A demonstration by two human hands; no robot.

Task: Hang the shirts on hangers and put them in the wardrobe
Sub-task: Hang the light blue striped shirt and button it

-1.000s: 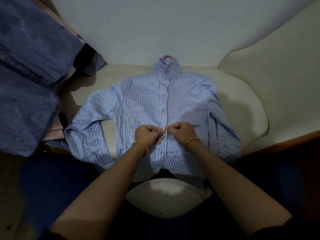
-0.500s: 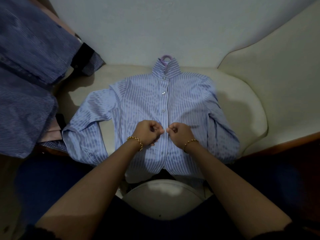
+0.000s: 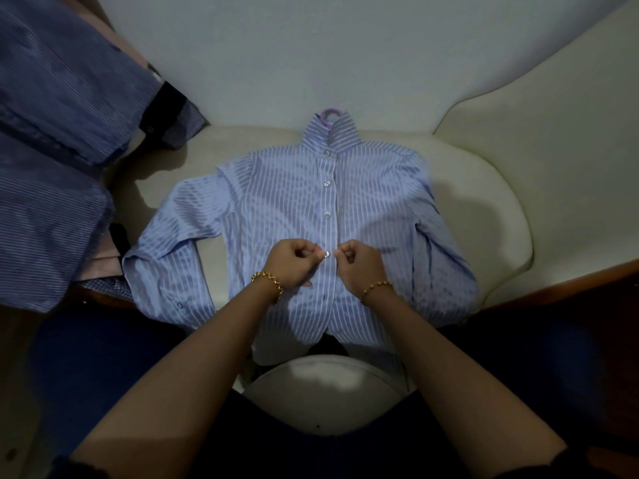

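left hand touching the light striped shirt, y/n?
Touching. The head view shows the left hand pinching the shirt front beside a button, fingers curled onto the fabric.

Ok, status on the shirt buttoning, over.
Left hand and right hand pinch striped shirt at fourth button. Shirt flat on cushion, purple hanger hook at collar. Nothing in the way.

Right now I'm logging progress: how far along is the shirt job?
Done: purple hanger inside the light striped shirt, top three buttons look closed. In hand: left hand and right hand pinch the placket at the fourth button. Left: the wardrobe trip; dark striped shirts wait.
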